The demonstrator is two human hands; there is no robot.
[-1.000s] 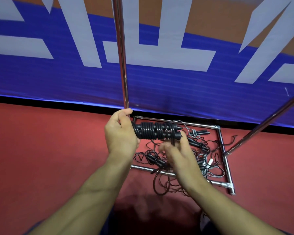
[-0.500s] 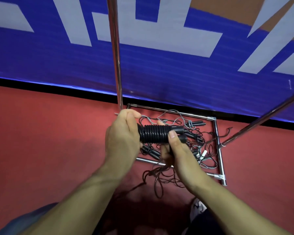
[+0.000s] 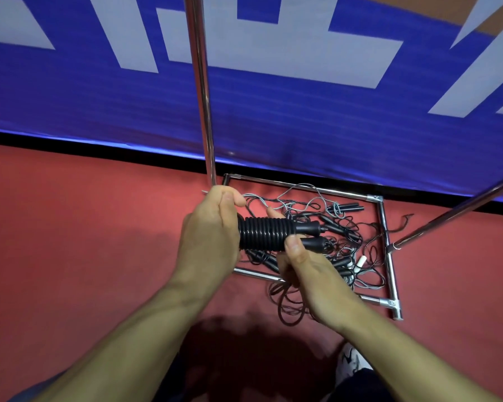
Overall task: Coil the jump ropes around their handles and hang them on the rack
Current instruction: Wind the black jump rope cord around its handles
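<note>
Head view, looking down: two bare hands hold one black coiled jump rope in the air above a red floor. The bundle is two handles side by side with cord wound tightly round them. Its long axis runs left to right, and both narrow handle tips point right.

The left hand is wrapped round the bundle's left end, fingers curled over it. The right hand pinches the right part of the coil, thumb on the near side and a fingertip showing behind it.

Below the hands, a rectangular chrome rack base lies on the floor beside a blue banner with pale lettering. Inside the frame sits a tangled pile of loose ropes, black and grey; the number cannot be counted. Some loops spill over the frame's near edge.

Two chrome poles show: one upright pole at the base's far left corner and one slanted pole meeting its right edge.
</note>
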